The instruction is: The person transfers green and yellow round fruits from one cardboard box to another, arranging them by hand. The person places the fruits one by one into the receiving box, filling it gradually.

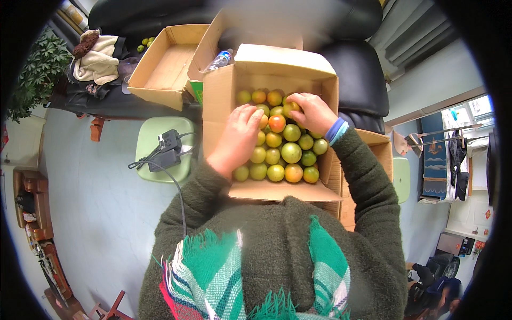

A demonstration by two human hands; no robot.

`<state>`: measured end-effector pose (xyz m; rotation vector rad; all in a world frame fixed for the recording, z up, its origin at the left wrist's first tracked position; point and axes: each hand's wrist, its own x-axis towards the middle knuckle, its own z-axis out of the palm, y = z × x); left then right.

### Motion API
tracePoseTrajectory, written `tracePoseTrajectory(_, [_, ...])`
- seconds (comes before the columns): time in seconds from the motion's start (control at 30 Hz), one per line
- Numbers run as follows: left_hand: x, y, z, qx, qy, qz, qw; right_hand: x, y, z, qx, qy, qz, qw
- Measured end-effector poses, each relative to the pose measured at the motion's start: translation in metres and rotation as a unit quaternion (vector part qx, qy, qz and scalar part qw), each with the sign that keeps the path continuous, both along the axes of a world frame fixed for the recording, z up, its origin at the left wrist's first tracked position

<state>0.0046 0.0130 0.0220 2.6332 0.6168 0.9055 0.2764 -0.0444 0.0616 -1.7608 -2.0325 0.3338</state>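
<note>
An open cardboard box [218, 101] in front of me holds several rows of round tomatoes [291, 153], mostly green, some orange. My right hand [316, 114], with blue bands at its wrist, reaches in from the right. Its thumb and fingers close on a yellow-green tomato [291, 109] near the far rows. From the left, my left hand [239, 136] lies over the box's left side. Its curled fingers are around an orange-tinged tomato [264, 122], partly covered by the hand. Next to that one sits a redder tomato [277, 123].
Left of the box, a pale green stool [160, 125] bears a black power adapter [165, 160] with a cable. An open carton [170, 58] and a plastic bottle [220, 60] lie beyond. Another carton [373, 152] stands at right. Black seats [354, 74] are behind.
</note>
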Motion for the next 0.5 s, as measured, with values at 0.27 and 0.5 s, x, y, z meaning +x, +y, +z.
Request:
tracePoseTrajectory(0.27, [-0.012,0.004,0.01,-0.03,-0.052,-0.014,0.998,-0.005,-0.011,-0.01,0.037,0.073,-0.03,0.996])
tracePoseTrajectory(0.5, [-0.013,0.001,0.015,-0.041,-0.052,-0.01,0.998,-0.009,-0.025,-0.015,0.136,0.079,-0.069,0.985])
